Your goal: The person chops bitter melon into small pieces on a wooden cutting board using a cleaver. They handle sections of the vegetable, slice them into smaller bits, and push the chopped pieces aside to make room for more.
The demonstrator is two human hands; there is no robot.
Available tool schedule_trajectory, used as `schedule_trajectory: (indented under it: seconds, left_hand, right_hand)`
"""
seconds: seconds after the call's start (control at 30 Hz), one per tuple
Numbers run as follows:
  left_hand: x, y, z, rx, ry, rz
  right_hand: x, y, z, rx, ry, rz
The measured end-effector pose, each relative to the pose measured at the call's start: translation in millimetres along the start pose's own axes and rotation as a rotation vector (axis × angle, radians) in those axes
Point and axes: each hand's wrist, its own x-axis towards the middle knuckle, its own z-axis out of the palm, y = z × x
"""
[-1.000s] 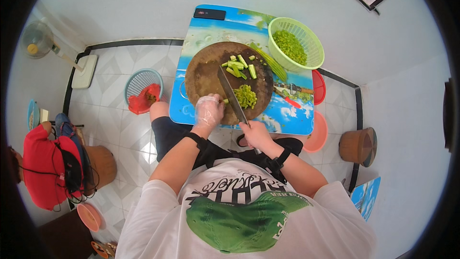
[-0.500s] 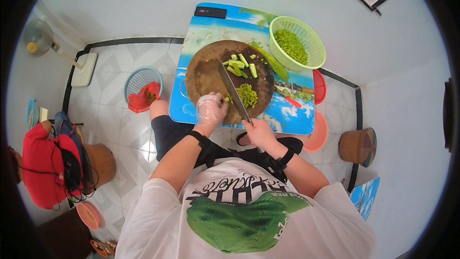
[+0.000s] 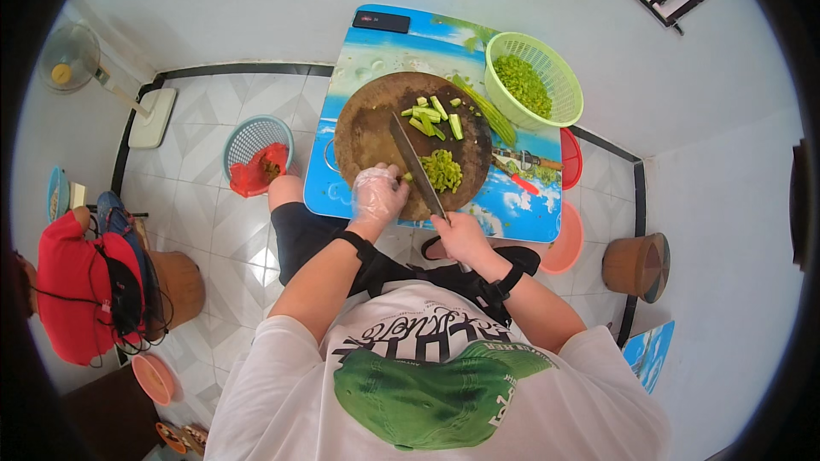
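Observation:
On a round wooden chopping board (image 3: 363,132), my right hand (image 3: 465,237) grips a kitchen knife (image 3: 416,162), its long blade slanting away to the left. My left hand (image 3: 378,195), in a clear plastic glove, is closed with its fingertips around a small green vegetable piece (image 3: 407,177) against the blade's left side. Just right of the blade lies a heap of diced green vegetable (image 3: 443,171). Farther up the board are several cut green vegetable sticks (image 3: 427,114). Long uncut green stalks (image 3: 487,111) lie along the board's far right edge.
A light green basket (image 3: 559,77) of diced vegetable stands at the table's far right. A red-handled peeler or knife (image 3: 523,183) and a black phone (image 3: 382,20) lie on the blue table (image 3: 329,192). Left on the floor is a blue-grey basket (image 3: 256,132) with a red bag; a person in red (image 3: 73,290) sits beyond.
The view has shifted slightly. Both hands and the knife keep nearly the same place on the board, and the vegetable heap looks about the same.

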Motion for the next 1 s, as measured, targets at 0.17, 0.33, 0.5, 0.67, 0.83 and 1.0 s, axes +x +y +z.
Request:
schedule_trajectory:
  seconds: [0.17,0.33,0.5,0.67,0.83,1.0]
  left_hand:
    - [0,0,-1,-0.006,0.006,0.001]
    - [1,-2,0,0.008,-0.026,0.022]
    - [1,-3,3,0.011,-0.024,0.026]
    - [3,-1,1,0.028,-0.04,0.019]
    - [2,-1,-2,0.029,-0.055,0.001]
    - [0,-4,1,0.003,-0.041,-0.02]
  right_hand:
    - [-12,-7,-10,0.026,-0.067,0.055]
    - [-39,3,-16,0.051,-0.136,0.106]
    - [-40,-2,-21,0.027,-0.168,0.135]
    - [-11,-10,-21,-0.061,-0.189,0.09]
    - [27,-21,-5,-0.029,-0.055,-0.028]
    - [24,-16,-8,0.02,-0.032,0.046]
